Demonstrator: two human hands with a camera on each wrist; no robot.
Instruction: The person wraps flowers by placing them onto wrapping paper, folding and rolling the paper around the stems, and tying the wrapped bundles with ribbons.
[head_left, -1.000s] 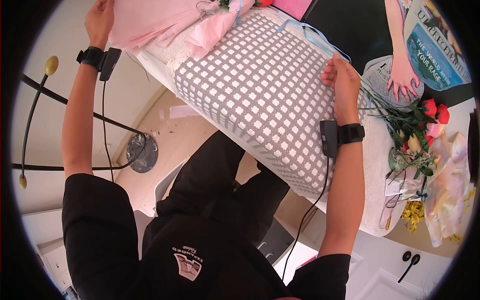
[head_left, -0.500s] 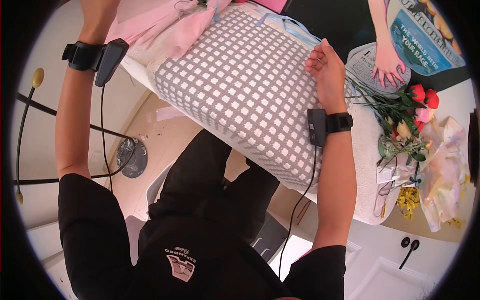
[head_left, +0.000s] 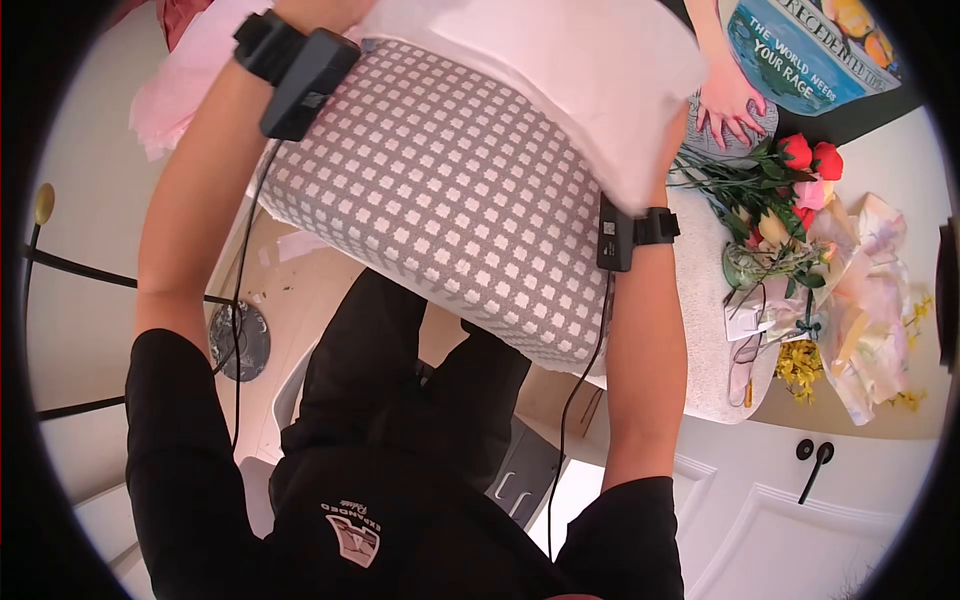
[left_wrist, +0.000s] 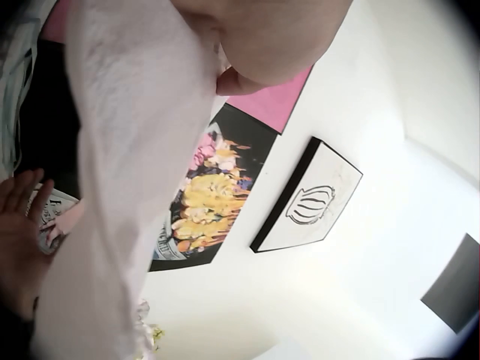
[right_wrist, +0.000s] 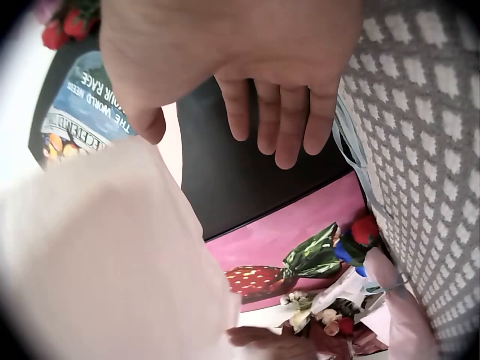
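Observation:
A pale pink wrapping sheet [head_left: 560, 60] spreads across the top of the head view, above a grey-and-white checked cloth [head_left: 440, 200]. My left hand [left_wrist: 266, 37] grips the sheet by its edge, fingers curled; in the head view this hand is partly cut off by the top border. Fingers spread and straight, my right hand [right_wrist: 232, 60] is beside the sheet's other end, its thumb right at the edge. From the head, the sheet covers most of that hand. Beyond, a wrapped bouquet [right_wrist: 341, 322] lies near the cloth's far side.
Right of the cloth lie roses [head_left: 805, 160], a glass jar [head_left: 742, 265] with stems, yellow flowers [head_left: 798, 362] and crumpled floral wrap [head_left: 870, 300]. A poster [head_left: 790, 50] leans behind. More pink wrap [head_left: 185, 95] is at the left. A curved black stand [head_left: 75, 265] rises beside the table; cables hang from both wrists.
My left hand has swung from the far left in toward the middle, bringing the pink sheet over the cloth. The sheet now covers my right hand. The head view has shifted.

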